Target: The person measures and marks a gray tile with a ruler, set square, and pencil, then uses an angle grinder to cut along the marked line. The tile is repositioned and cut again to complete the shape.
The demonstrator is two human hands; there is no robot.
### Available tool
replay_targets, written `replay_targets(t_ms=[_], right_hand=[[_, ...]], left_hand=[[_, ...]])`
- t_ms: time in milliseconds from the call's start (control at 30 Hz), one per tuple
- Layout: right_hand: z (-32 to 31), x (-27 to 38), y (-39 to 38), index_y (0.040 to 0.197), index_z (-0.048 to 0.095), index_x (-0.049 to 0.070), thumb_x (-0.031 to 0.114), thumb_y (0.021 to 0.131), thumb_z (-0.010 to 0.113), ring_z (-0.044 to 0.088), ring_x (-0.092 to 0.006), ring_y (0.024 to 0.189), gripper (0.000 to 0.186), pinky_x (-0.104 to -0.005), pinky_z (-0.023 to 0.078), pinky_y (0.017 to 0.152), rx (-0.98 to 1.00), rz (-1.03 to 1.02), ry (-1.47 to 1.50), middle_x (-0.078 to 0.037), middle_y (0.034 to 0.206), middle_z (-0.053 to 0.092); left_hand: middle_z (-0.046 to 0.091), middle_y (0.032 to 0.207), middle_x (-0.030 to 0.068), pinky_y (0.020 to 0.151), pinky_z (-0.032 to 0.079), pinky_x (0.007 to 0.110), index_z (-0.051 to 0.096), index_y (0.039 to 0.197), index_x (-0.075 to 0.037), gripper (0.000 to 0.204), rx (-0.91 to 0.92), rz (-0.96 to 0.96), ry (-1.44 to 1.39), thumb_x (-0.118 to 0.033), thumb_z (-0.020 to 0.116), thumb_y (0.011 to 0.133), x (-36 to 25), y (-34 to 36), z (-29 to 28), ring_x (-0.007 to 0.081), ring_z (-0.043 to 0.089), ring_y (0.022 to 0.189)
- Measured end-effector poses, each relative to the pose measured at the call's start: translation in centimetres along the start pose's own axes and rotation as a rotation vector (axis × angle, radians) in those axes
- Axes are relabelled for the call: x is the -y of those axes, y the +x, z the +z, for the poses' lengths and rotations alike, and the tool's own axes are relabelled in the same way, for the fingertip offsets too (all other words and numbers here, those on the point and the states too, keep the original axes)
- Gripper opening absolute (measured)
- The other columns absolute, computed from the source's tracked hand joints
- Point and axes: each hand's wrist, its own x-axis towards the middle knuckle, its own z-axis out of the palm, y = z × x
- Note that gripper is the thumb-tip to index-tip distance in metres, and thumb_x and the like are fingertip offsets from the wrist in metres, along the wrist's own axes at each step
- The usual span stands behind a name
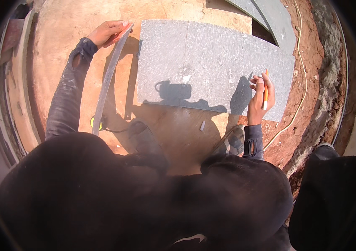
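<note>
My left hand (109, 33) is closed around the upper end of a long, thin grey straightedge (110, 75). The straightedge stands off the ground to the left of the slab, its lower end reaching toward my left knee. A flat grey speckled slab (215, 62) lies before me, with a thin line running across its left part. Over the slab's right part, my right hand (262, 95) grips an orange marking pencil (266, 90) with a white end. The pencil's other end points up and away from the slab. Shadows of my head and right hand fall on the slab.
More grey slabs (270, 19) lie at the far right. A pale cable (302, 83) winds over reddish soil. A yellow-green tape measure (96, 123) and a small white piece (202, 125) are near my feet. Another person's dark-clad leg (328, 188) is at right; boards (19, 83) stand at left.
</note>
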Motion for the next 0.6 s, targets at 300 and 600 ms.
replay_targets(t_ms=[300,600], right_hand=[[-4.5,1.0,2.0,0.121,0.062,-0.001,0.017,0.099,0.06,0.069,-0.0169,0.09,0.029,-0.0301,0.056,0.075,-0.04,-0.082,-0.061,-0.011,0.1,0.07],[1.3,2.0,-1.9,0.115,0.066,0.001,0.017,0.096,0.063,0.068,-0.0163,0.088,0.025,-0.0286,0.054,0.076,0.313,-0.094,-0.046,-0.01,0.097,0.071]], left_hand=[[0.065,0.107,0.0019,0.086,0.048,0.028,0.057,0.127,-0.004,0.035,-0.732,-0.214,-0.842,-0.03,0.05,0.104,14.0,-16.1,7.8,0.0124,0.061,0.098],[0.063,0.082,-0.0008,0.066,0.044,0.025,0.069,0.105,-0.004,0.032,-0.75,-0.357,-0.579,-0.034,0.059,0.1,10.6,-18.7,16.2,0.0084,0.055,0.072]])
